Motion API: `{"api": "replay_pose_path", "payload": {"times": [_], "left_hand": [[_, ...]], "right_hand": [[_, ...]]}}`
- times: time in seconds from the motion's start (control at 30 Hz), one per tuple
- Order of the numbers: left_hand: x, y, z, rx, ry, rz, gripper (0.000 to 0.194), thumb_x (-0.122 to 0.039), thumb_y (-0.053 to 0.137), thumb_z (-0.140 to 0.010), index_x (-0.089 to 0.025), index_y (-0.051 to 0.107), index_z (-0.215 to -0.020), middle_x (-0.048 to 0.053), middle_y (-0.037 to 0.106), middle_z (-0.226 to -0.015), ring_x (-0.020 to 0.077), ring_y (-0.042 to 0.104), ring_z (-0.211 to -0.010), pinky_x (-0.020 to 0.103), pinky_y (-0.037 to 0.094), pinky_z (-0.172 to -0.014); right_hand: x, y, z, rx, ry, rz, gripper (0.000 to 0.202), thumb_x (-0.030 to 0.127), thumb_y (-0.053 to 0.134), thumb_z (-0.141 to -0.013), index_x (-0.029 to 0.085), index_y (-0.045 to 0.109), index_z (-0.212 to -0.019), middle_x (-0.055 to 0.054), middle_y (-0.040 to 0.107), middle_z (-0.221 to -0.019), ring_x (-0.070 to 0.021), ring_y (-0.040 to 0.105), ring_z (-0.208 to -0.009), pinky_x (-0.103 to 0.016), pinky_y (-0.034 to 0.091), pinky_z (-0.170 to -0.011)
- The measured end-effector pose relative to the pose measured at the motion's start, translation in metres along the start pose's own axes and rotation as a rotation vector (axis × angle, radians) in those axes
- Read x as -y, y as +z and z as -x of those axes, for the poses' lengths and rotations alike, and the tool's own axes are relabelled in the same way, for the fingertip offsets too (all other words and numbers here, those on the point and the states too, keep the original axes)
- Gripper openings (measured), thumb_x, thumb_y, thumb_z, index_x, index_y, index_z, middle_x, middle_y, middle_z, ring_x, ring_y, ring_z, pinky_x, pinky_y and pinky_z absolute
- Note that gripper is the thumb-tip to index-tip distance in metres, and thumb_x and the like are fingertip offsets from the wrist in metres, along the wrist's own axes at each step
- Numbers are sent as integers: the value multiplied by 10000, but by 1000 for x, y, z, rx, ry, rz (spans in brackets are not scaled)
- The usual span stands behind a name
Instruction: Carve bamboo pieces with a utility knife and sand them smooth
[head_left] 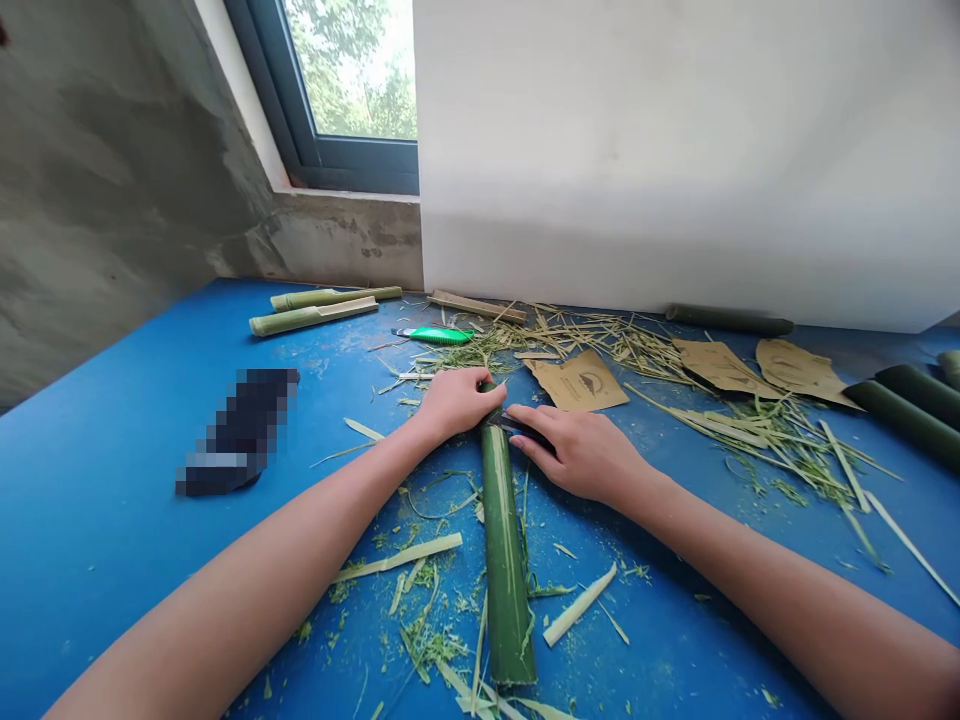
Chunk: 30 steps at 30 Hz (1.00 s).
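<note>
A green bamboo piece (pixel 504 560) lies lengthwise on the blue table, its near end toward me and pale scraped strips running along its top. My left hand (pixel 459 402) is closed around its far end. From the right, my right hand (pixel 581 450) grips a black-handled knife (pixel 531 432), whose dark blade lies across the bamboo just in front of my left hand. My fingers hide part of the knife, so its exact type is unclear. Pale bamboo slivers (pixel 581 605) and green shavings (pixel 431 640) lie on both sides of the piece.
A green utility knife (pixel 439 335) lies beyond my left hand. Two cut bamboo pieces (pixel 315 318) rest at the back left, and dark green bamboo tubes (pixel 911 415) at the right. Brown paper packets (pixel 581 382) lie among shavings. A pixelated dark object (pixel 244 430) is at left.
</note>
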<state>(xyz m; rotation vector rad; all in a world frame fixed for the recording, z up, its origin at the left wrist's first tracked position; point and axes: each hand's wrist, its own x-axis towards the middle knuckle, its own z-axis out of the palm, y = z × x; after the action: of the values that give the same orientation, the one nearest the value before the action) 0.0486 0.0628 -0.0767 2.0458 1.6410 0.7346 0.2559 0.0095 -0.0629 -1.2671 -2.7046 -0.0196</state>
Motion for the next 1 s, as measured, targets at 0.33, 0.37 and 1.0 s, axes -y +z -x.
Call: {"api": "replay_pose_path", "payload": {"times": [0.33,0.37,1.0], "left_hand": [[2,1,-1,1,6,-12,326,-472,555,-870,-213,637,-690,-13,613,-654,158,492,-646,288,301,-612],[1,1,-1,2,0,-10,321,-472,557,-870,-214,646,-702,-13,618,-660,159,494,-649,289,304,-613],[-1,0,-1,28,-18,-75,324,-447,531,-914,-214,635,-715,-7,601,-645,168,483,-635,293,309,-618]], "right_hand": [[-1,6,4,-37,4,34,452,494,344,-1085,250,561,-1398,-79,741,-1092,-235,694,-879,-318,380,-648],[-1,6,4,-36,-1,31,449,493,347,-1084,251,563,-1396,-79,742,-1092,-237,694,-886,-318,379,-651],[0,-4,23,68,-220,-66,405,485,361,-1089,249,582,-1332,-28,694,-908,-172,630,-748,-331,210,-575]]}}
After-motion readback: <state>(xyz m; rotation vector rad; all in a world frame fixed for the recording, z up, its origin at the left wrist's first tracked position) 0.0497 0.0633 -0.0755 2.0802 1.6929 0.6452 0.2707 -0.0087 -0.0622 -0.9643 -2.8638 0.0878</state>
